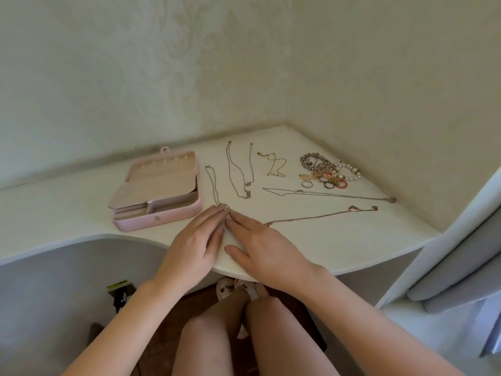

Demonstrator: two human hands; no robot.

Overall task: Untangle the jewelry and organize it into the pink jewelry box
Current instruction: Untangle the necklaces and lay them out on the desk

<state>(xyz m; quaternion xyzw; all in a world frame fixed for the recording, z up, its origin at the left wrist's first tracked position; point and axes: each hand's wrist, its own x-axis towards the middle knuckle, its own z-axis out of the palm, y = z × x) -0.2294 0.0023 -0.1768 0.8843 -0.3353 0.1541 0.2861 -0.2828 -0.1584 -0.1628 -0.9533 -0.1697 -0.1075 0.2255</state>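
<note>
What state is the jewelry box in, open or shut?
Open: the jewelry box has its lid folded back, with the beige lining and compartments showing.

white bench (54, 202) in a corner of pale patterned wallpaper (189, 63); pink slippers (226, 290) on brown floor (193, 301) beneath; grey padded furniture (461, 267) at right.
</note>
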